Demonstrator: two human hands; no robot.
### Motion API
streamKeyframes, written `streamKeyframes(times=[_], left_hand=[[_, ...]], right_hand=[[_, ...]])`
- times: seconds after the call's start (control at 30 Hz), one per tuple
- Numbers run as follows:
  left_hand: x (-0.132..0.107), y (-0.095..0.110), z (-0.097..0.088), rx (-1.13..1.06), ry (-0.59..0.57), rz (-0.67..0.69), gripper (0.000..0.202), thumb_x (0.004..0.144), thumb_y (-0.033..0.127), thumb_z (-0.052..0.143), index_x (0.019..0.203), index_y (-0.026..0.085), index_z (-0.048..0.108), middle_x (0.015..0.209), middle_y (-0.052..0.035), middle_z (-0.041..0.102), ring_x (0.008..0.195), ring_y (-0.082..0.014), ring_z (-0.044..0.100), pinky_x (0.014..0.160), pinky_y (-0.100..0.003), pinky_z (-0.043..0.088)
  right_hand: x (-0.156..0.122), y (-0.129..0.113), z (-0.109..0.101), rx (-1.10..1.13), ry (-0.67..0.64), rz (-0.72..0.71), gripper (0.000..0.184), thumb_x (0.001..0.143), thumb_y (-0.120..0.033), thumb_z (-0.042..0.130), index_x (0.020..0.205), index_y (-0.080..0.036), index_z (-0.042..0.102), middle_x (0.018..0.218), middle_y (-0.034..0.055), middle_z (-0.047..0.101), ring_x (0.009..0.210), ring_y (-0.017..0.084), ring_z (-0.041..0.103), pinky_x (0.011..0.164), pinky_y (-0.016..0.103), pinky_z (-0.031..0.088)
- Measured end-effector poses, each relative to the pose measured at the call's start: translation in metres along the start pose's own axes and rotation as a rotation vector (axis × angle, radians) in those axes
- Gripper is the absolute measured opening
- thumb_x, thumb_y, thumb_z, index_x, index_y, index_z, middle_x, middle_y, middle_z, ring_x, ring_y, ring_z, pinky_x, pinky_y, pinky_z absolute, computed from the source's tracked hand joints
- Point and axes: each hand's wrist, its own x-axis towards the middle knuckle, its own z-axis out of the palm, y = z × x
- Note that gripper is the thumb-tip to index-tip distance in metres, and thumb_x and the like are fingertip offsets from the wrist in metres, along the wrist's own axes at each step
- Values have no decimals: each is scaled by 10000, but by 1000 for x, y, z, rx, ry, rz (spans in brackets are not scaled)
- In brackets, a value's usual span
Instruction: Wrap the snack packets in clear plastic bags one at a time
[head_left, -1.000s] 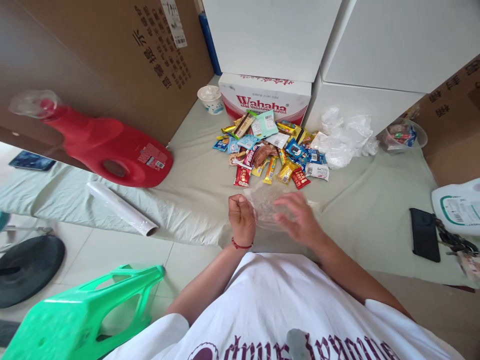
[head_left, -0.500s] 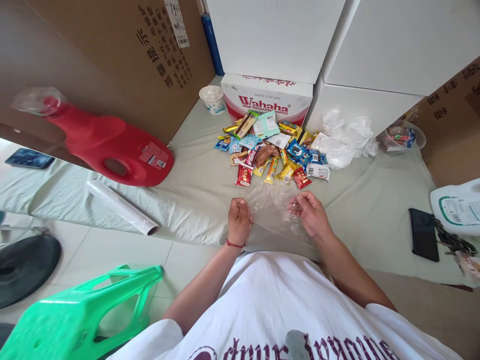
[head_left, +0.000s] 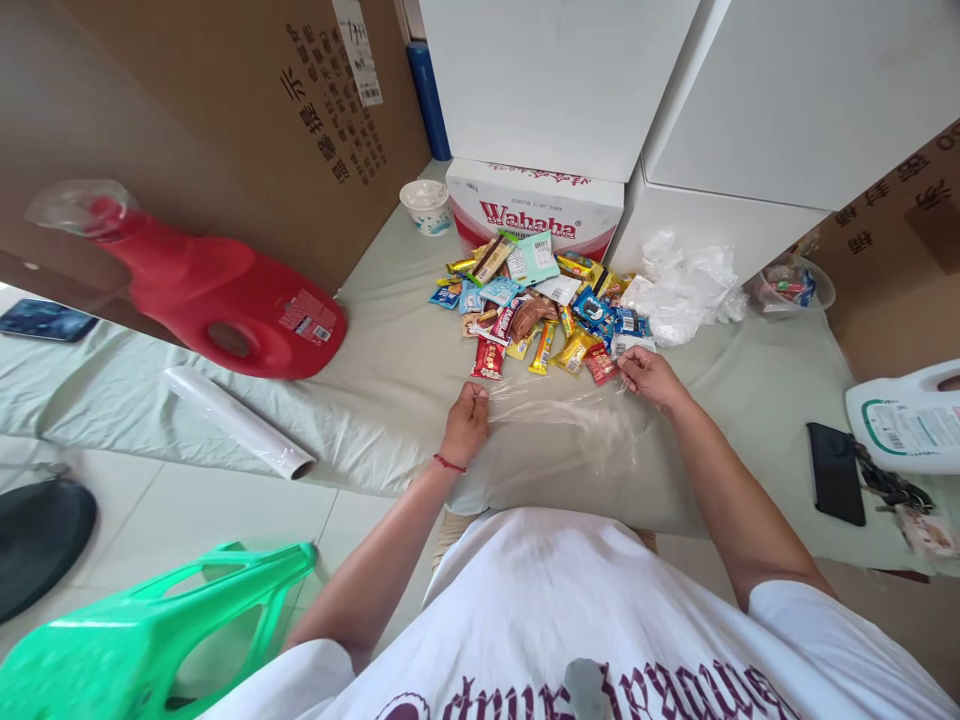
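Note:
A sheet of clear plastic film (head_left: 570,410) is stretched between my two hands, low over the cloth. My left hand (head_left: 466,418) pinches its left end, and a red string bracelet circles that wrist. Its right end is gripped by the fingers of my right hand (head_left: 651,378), beside a small red packet (head_left: 600,363). Just beyond the film lies a heap of wrapped snacks (head_left: 534,305) in several colours. Whether the film is a single layer or a bag, I cannot tell.
A white Wahaha box (head_left: 536,205) stands behind the snacks. Crumpled white plastic (head_left: 694,290) and a clear tub (head_left: 791,288) are to the right. On the left are a paper cup (head_left: 426,207), a red jug (head_left: 232,305), a plastic roll (head_left: 236,422) and a green stool (head_left: 165,630).
My hands have moved apart, the right one farther out and forward toward the snacks. Between them, the plastic film has gone from bunched to stretched wide.

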Motion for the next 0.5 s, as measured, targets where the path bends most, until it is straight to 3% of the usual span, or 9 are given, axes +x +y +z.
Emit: streamKeyframes(times=[0.1, 0.17, 0.2, 0.27, 0.37, 0.4, 0.5], left_hand=[[-12, -9, 6, -11, 82, -3, 286, 941, 493, 596, 841, 259, 467, 561, 89, 401, 441, -116, 365, 457, -247, 296], [-21, -15, 9, -35, 139, 5, 275, 951, 489, 585, 853, 259, 470, 577, 82, 406, 459, -123, 370, 470, -255, 308], [-24, -17, 10, -48, 160, 7, 272, 954, 489, 582, 859, 259, 473, 585, 78, 409, 467, -125, 372, 478, -258, 316], [-31, -19, 13, -64, 186, -1, 271, 962, 494, 572, 868, 261, 471, 593, 76, 406, 473, -128, 369, 488, -263, 328], [-35, -18, 16, -65, 198, -5, 282, 967, 503, 562, 865, 261, 460, 603, 73, 403, 479, -128, 364, 497, -267, 340], [-35, -17, 17, -62, 198, -1, 285, 966, 505, 561, 862, 261, 458, 608, 72, 406, 482, -127, 366, 499, -267, 341], [-34, -18, 17, -71, 193, 2, 280, 963, 498, 555, 853, 263, 449, 605, 76, 406, 481, -126, 369, 500, -262, 332]], right_hand=[[-2, -9, 2, -275, 257, -216, 299, 872, -505, 612, 828, -209, 603, 745, 16, 637, 658, 163, 564, 633, 299, 473], [-22, -21, 9, -419, 439, -412, 299, 961, -464, 514, 908, -200, 643, 903, 75, 673, 844, 210, 606, 794, 360, 498], [-35, -28, 15, -464, 467, -506, 310, 992, -450, 478, 980, -197, 657, 991, 98, 679, 932, 230, 610, 863, 387, 494], [-63, -40, 31, -538, 359, -662, 367, 1003, -469, 493, 1203, -196, 633, 1184, 138, 661, 1112, 272, 590, 990, 443, 464], [-91, -45, 60, -746, 40, -798, 675, 899, -515, 681, 1460, -188, 498, 1382, 178, 586, 1359, 356, 445, 1146, 547, 334], [-95, -43, 69, -816, -33, -808, 672, 887, -470, 713, 1463, -191, 506, 1345, 175, 610, 1381, 366, 418, 1164, 570, 298], [-98, -30, 85, -959, -135, -771, 292, 935, -237, 656, 1225, -231, 690, 1026, 115, 691, 1268, 334, 487, 1118, 555, 325]])
